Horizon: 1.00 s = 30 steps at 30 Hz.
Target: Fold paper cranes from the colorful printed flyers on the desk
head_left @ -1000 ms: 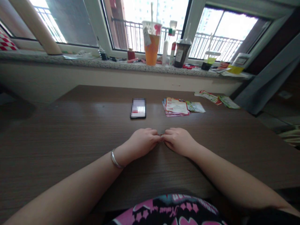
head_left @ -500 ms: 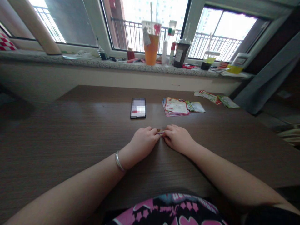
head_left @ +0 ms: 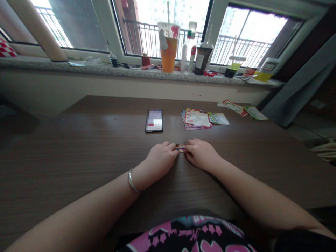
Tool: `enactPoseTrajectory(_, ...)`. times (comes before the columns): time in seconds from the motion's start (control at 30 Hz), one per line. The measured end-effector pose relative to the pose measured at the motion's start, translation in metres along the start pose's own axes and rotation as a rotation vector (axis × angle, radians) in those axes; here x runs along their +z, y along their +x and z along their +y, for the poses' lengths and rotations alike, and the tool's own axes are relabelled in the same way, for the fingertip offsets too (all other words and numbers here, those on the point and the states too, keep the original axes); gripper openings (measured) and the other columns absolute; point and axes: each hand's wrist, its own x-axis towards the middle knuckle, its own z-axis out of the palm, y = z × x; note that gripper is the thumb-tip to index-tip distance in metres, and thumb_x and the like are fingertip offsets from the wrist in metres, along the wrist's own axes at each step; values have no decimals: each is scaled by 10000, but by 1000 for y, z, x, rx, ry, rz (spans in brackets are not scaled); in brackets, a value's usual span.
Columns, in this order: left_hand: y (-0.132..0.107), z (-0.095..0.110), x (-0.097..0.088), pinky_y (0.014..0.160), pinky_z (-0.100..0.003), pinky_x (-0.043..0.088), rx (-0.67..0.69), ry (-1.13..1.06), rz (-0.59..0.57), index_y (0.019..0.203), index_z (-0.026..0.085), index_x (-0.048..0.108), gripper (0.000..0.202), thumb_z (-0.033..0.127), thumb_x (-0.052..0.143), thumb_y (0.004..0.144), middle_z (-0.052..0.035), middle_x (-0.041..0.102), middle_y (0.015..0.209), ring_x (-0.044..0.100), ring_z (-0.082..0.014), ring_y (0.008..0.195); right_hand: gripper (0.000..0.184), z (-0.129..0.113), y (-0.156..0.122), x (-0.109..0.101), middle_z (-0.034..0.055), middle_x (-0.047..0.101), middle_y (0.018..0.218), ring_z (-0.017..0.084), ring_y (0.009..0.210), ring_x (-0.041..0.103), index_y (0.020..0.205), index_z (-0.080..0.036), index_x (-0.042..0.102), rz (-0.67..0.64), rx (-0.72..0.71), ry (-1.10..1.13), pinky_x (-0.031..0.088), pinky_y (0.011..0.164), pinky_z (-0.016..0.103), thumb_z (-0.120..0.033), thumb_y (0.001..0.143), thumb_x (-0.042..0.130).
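Note:
Between my two hands is a narrow folded strip of printed, coloured paper [head_left: 180,147], low over the brown table. My left hand [head_left: 162,157], with a silver bangle [head_left: 133,180] at the wrist, pinches its left end. My right hand [head_left: 201,154] closes on the right end, fingers curled and thumb tucked in. Only the middle of the strip shows; its ends are hidden by my fingers. Beyond my left hand lies a phone [head_left: 154,120] with a blurred screen. A stack of printed paper sheets [head_left: 197,117] rests beyond my right hand.
Green printed papers [head_left: 219,119] touch the stack's right side. More printed slips [head_left: 256,113] lie at the table's [head_left: 78,147] far right. On the stone windowsill [head_left: 86,70] stand an orange drink cup [head_left: 168,52], a dark drink cup [head_left: 202,59], bottles and pens.
My right hand has shifted slightly to the right, so more of the folded paper strip shows between my hands. My left hand stays nearly in place.

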Motion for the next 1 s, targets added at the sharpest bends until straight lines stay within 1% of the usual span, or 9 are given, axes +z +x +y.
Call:
enactPoseTrajectory(0.17,0,-1,0,709,-342,476,12,-18,1,1045,180,647,243,145,453,904,-87,626,997,551,-225,858,254,-2,-2,4,86,648,975,213,898,576,1086,-188,635,19,-61,5,415,750,297,-213,912,451)
enactPoseTrajectory(0.23,0,-1,0,722,-340,480,17,-19,3,1047,169,647,247,142,446,905,-95,621,1013,550,-224,871,263,-3,-2,5,88,644,998,207,899,577,1107,-183,626,17,-68,14,419,757,297,-208,915,448)
enactPoseTrajectory(0.37,0,0,1,710,-338,479,27,-12,12,1036,168,646,245,137,443,902,-92,622,1026,554,-225,870,252,-6,-2,5,92,637,1016,206,917,568,1029,-171,658,19,-85,12,422,771,299,-215,924,432)
enactPoseTrajectory(0.47,0,1,0,677,-344,466,21,5,9,998,175,648,212,147,465,895,-79,633,981,560,-229,841,263,-7,-1,3,88,635,997,209,906,565,984,-173,677,23,-81,4,425,767,303,-241,926,430)
enactPoseTrajectory(0.67,-1,2,-3,633,-343,417,-26,49,3,899,160,659,149,155,512,876,-79,647,904,575,-232,797,277,-8,0,0,85,633,981,206,891,568,1000,-199,696,1,-44,14,429,754,300,-270,920,441)
enactPoseTrajectory(0.87,-2,2,-4,613,-358,389,-48,64,3,867,159,663,149,137,516,863,-78,649,872,576,-241,774,275,-8,-1,-2,80,630,943,200,870,570,965,-192,702,5,-32,25,427,744,294,-272,916,444)
enactPoseTrajectory(1.0,-3,1,-6,601,-363,376,-91,68,-3,812,159,662,172,132,498,859,-81,649,824,579,-251,755,262,-7,-1,-1,80,630,935,196,863,566,949,-188,700,8,-32,33,421,740,291,-268,909,454)
